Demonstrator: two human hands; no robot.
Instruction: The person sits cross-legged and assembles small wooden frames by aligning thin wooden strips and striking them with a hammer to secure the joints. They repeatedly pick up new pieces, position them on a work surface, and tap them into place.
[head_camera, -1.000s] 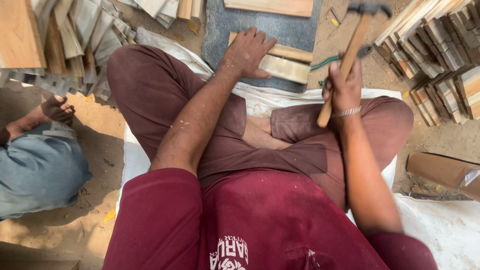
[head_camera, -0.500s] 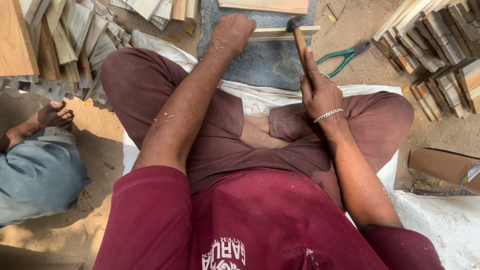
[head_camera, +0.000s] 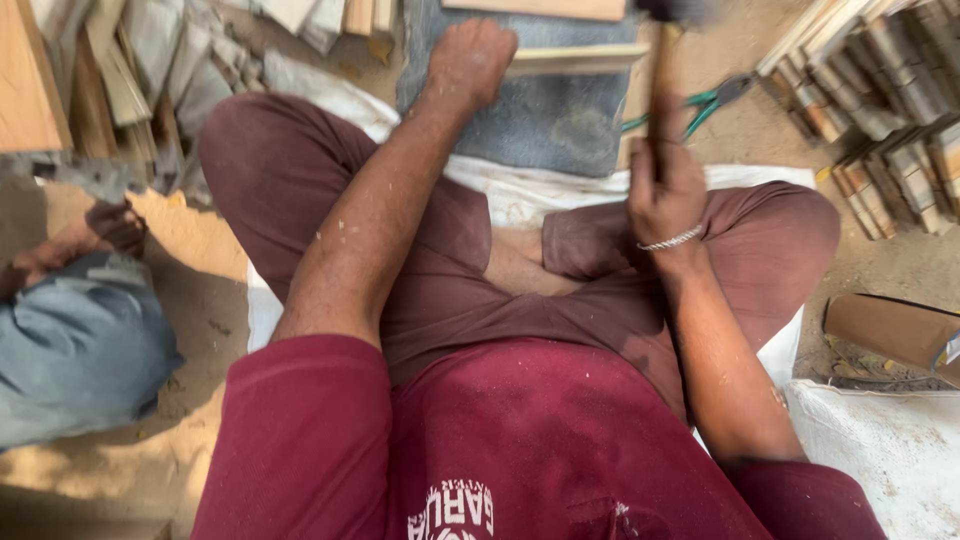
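Knees folded, the person sits cross-legged on a white sheet (head_camera: 480, 185) on the floor, and both arms reach away from the body toward a grey mat (head_camera: 545, 120).

The right hand (head_camera: 665, 185) is nearer to the body. It is wrapped in a fist around the wooden handle of a hammer (head_camera: 662, 75), a silver bracelet at the wrist. The handle runs straight away from this hand, almost upright in the view, and the dark head sits blurred at the far end, at the top edge of the picture.

The left hand (head_camera: 472, 62) lies farther out and to the left of the right hand. Its fingers are curled tight, knuckles up, and it presses on the near end of a wood strip (head_camera: 575, 60). I cannot tell whether something small is pinched under the fingers.

The strip is what matters. Its long axis runs across, from the left hand rightward to just under the hammer's handle, so the hammer crosses it at roughly a right angle. The hammer head hangs beyond the strip's right end.

Green-handled pliers (head_camera: 700, 100) lie just right of the hammer handle. Stacks of wood pieces (head_camera: 880, 110) stand farther right, more to the far left (head_camera: 130, 80).
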